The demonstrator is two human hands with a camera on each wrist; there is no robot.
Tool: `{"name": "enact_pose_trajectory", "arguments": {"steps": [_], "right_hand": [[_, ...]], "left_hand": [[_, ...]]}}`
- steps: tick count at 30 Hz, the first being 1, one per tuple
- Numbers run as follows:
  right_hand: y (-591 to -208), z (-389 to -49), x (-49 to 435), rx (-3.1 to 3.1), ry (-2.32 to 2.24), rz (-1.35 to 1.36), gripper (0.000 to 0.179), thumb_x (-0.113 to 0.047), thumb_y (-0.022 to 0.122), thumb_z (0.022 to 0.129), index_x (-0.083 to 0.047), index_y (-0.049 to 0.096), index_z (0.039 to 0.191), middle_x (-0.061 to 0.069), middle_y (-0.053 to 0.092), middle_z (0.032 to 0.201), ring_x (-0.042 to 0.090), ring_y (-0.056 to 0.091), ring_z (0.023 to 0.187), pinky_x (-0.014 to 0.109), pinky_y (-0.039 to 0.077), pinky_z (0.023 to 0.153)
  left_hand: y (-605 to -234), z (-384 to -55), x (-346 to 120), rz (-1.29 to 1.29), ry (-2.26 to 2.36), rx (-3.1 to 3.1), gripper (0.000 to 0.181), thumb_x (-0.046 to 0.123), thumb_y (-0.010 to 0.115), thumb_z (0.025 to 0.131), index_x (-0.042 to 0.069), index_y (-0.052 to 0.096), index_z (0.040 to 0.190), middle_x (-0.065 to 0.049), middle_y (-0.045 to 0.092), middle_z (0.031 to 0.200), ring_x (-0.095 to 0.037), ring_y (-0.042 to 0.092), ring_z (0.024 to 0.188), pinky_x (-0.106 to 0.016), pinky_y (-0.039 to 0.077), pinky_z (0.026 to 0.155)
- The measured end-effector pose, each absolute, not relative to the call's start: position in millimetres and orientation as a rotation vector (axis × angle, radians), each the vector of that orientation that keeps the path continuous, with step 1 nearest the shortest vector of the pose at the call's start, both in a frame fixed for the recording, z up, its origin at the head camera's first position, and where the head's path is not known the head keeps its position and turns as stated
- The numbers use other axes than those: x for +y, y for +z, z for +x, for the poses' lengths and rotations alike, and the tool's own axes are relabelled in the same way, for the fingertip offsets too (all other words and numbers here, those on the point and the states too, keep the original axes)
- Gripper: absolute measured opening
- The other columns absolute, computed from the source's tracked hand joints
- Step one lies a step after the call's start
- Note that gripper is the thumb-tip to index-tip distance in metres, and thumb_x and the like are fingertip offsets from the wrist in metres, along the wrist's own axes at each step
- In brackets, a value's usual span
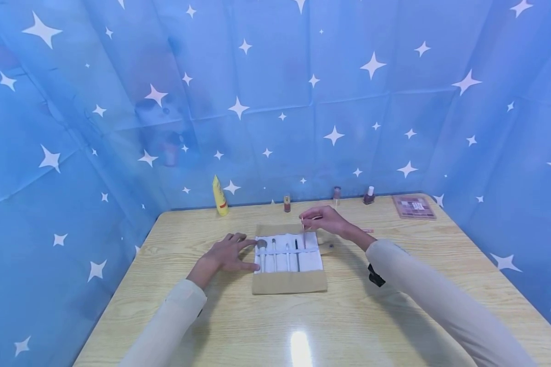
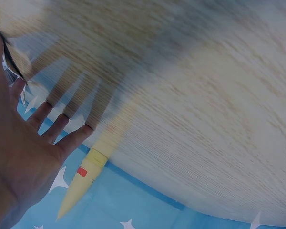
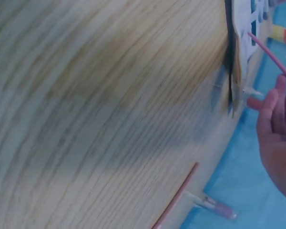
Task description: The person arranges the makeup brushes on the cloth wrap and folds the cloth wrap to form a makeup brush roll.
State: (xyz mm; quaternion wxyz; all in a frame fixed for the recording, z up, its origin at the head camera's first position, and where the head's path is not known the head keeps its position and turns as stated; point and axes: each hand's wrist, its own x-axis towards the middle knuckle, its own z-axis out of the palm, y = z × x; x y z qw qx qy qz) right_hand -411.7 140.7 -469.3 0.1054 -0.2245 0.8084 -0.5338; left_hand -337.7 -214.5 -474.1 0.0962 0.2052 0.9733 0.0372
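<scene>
A tan brush roll (image 1: 289, 284) with a white lining lies unfolded on the table. Several tools stand side by side under its band, including a fluffy makeup brush (image 1: 262, 244) at the left and a dark pencil (image 1: 297, 255). My left hand (image 1: 227, 253) rests at the roll's left edge, fingers spread, index finger and thumb on the lining's border. Over the right side of the roll, my right hand (image 1: 326, 220) pinches a thin pink pencil (image 3: 274, 58) by its upper end. It slants down, its lower end overlapping the band in the head view.
Another pink pencil (image 3: 176, 194) lies right of the roll, partly behind my right arm. Along the back stand a yellow tube (image 1: 220, 197), a small bottle (image 1: 286, 204), a clear tube with a mauve cap (image 1: 336, 196) and dark nail polish (image 1: 369, 197). A palette (image 1: 414, 207) lies at back right.
</scene>
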Motion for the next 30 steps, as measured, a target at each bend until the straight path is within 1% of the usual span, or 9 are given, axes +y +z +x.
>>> {"name": "enact_pose_trajectory", "arguments": {"steps": [3,7,10,14,17,19,22,24,30], "right_hand": [[-469.4,-411.1,140.8,2.406,-1.553,-0.655,0.037,-0.017,0.070,0.102,0.006,0.067,0.131,0.020,0.073,0.122,0.028,0.072,0.109,0.042,0.059,0.093],[-468.9,-408.8,142.3,2.402,-1.519,-0.651,0.038,-0.018,0.069,0.102,0.006,0.066,0.132,0.020,0.073,0.120,0.030,0.072,0.107,0.046,0.059,0.093],[-470.2,-406.7,142.6,2.407,-1.491,-0.647,0.037,-0.016,0.067,0.103,0.007,0.065,0.132,0.020,0.074,0.117,0.029,0.073,0.102,0.046,0.061,0.088],[-475.8,-403.1,142.5,2.429,-1.435,-0.647,0.034,-0.011,0.067,0.103,0.009,0.066,0.130,0.020,0.075,0.113,0.025,0.073,0.096,0.036,0.061,0.076],[-481.8,-400.8,143.0,2.446,-1.386,-0.637,0.031,-0.010,0.068,0.101,0.008,0.069,0.127,0.018,0.076,0.113,0.018,0.072,0.092,0.029,0.058,0.072],[-485.0,-398.9,143.2,2.463,-1.348,-0.636,0.029,-0.012,0.070,0.101,0.006,0.072,0.124,0.016,0.077,0.113,0.013,0.070,0.087,0.026,0.055,0.069],[-487.9,-395.7,143.8,2.485,-1.301,-0.661,0.026,-0.013,0.072,0.099,0.003,0.075,0.119,0.013,0.077,0.110,0.011,0.066,0.082,0.025,0.052,0.066],[-489.1,-393.6,144.2,2.497,-1.277,-0.681,0.024,-0.013,0.072,0.099,0.002,0.076,0.117,0.012,0.078,0.109,0.011,0.064,0.081,0.024,0.050,0.066],[-491.3,-389.1,146.9,2.463,-1.262,-0.752,0.022,-0.010,0.073,0.098,0.003,0.076,0.115,0.015,0.077,0.112,0.009,0.065,0.089,0.021,0.048,0.069]], "left_hand": [[-472.9,-337.6,-214.0,0.604,0.108,2.885,0.088,0.083,0.061,0.083,0.039,0.043,0.158,-0.009,0.036,0.165,-0.038,0.033,0.150,-0.067,0.039,0.111],[-472.4,-338.0,-214.2,0.598,0.106,2.887,0.088,0.084,0.060,0.083,0.040,0.042,0.158,-0.008,0.036,0.166,-0.037,0.032,0.151,-0.067,0.038,0.111],[-472.9,-337.9,-214.2,0.596,0.115,2.886,0.088,0.084,0.060,0.083,0.041,0.042,0.158,-0.007,0.035,0.166,-0.037,0.032,0.151,-0.066,0.038,0.112],[-472.6,-336.2,-214.0,0.598,0.132,2.883,0.087,0.083,0.061,0.083,0.040,0.043,0.157,-0.008,0.035,0.166,-0.037,0.031,0.152,-0.066,0.038,0.113],[-472.4,-334.6,-214.0,0.596,0.140,2.880,0.087,0.082,0.062,0.084,0.040,0.043,0.157,-0.008,0.035,0.166,-0.038,0.031,0.151,-0.066,0.037,0.113],[-472.3,-334.1,-214.0,0.599,0.143,2.879,0.088,0.081,0.063,0.084,0.039,0.043,0.158,-0.009,0.036,0.165,-0.038,0.032,0.151,-0.067,0.037,0.112],[-471.5,-333.4,-213.8,0.609,0.144,2.883,0.087,0.080,0.063,0.084,0.037,0.044,0.157,-0.011,0.037,0.165,-0.039,0.033,0.150,-0.068,0.038,0.111],[-470.7,-333.2,-213.6,0.615,0.143,2.883,0.087,0.080,0.063,0.084,0.036,0.045,0.157,-0.011,0.037,0.165,-0.040,0.033,0.150,-0.069,0.039,0.110],[-471.0,-333.7,-213.9,0.608,0.135,2.880,0.088,0.081,0.062,0.084,0.037,0.044,0.158,-0.011,0.036,0.165,-0.040,0.033,0.150,-0.068,0.038,0.111]]}}
